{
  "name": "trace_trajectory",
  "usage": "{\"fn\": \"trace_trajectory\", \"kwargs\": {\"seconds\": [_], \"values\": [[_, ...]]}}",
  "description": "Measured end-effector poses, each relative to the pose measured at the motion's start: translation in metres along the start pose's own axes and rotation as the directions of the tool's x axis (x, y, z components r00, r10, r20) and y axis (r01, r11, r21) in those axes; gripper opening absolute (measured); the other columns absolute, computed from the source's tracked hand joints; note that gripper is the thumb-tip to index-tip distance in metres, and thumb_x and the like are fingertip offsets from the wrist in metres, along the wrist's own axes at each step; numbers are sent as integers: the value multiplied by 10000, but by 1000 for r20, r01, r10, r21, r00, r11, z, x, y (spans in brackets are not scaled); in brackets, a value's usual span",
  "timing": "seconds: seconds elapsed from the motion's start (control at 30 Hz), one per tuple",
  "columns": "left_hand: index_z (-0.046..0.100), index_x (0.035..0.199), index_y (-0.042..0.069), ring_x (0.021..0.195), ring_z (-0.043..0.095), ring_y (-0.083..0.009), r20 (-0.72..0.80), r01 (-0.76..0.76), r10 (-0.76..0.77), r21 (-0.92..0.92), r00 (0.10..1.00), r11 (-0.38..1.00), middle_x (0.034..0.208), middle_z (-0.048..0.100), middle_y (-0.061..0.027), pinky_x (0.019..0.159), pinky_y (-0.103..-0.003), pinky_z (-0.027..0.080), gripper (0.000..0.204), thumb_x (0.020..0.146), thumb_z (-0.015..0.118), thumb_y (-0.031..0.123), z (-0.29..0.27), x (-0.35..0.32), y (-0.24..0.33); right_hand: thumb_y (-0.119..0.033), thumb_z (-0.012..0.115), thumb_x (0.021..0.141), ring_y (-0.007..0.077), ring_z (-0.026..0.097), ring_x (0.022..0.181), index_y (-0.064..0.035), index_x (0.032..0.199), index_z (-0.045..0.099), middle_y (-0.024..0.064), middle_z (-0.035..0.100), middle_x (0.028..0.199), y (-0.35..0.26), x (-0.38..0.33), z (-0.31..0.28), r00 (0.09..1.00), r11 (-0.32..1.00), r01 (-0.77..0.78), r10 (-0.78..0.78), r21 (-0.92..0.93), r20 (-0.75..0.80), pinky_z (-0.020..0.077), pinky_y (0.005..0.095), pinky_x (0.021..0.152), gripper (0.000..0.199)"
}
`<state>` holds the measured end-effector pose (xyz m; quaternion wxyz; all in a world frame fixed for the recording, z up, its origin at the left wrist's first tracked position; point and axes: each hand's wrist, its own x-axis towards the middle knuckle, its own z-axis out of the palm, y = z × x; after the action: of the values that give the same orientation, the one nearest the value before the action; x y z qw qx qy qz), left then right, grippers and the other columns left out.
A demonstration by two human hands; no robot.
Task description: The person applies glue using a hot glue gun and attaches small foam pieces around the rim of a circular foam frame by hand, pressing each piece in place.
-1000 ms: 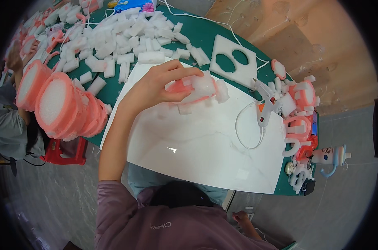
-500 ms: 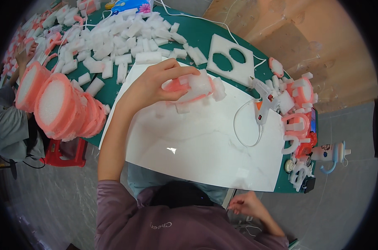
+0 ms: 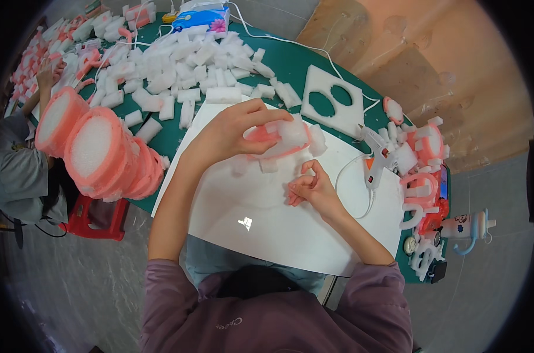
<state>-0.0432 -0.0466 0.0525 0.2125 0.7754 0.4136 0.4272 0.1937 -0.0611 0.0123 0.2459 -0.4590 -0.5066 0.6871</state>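
My left hand (image 3: 234,130) reaches over the glossy white board (image 3: 243,194) and grips a foam piece (image 3: 294,136), white in the middle with a pink rim. Small white blocks stick out around its edge. Thumb and fingers clasp its left side and hide part of it. Just below and to the right, my right hand (image 3: 313,189) hovers above the board with curled fingers, apart from the foam piece. Whatever its fingertips may hold is hidden. A white glue gun (image 3: 374,162) with a cord stands at the board's right edge.
White foam blocks (image 3: 179,65) heap at the back of the green table. Pink-rimmed foam rounds (image 3: 93,144) stack at the left. A foam panel with two holes (image 3: 352,113) lies behind the board; pink and white foam parts (image 3: 420,185) crowd the right edge. Another person (image 3: 20,170) sits at far left.
My right hand has risen from beside my lap to above the board, near the foam piece. My left hand keeps its grip. The whole view has shifted slightly.
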Motion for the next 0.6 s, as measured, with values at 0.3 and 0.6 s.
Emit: {"fn": "trace_trajectory", "kwargs": {"seconds": [0.3, 0.6], "values": [[628, 1044, 140, 724, 507, -181, -3, -45, 45, 21, 999, 999, 791, 515, -43, 652, -265, 422, 390, 660, 664, 83, -1, 1, -2, -29, 601, 812, 174, 613, 611, 88, 984, 570, 139, 628, 757, 3, 25, 13, 999, 991, 33, -31, 129, -20, 506, 254, 566, 211], [628, 1036, 132, 727, 510, -190, 6, -43, 43, 8, 999, 999, 794, 515, -48, 657, -269, 423, 384, 657, 661, 76, 0, 2, 1, 25, 609, 778, 164, 598, 557, 69, 772, 594, 138, 626, 708, -5, -5, 1, 989, 985, 119, -130, -127, -74, 476, 250, 498, 47]]}}
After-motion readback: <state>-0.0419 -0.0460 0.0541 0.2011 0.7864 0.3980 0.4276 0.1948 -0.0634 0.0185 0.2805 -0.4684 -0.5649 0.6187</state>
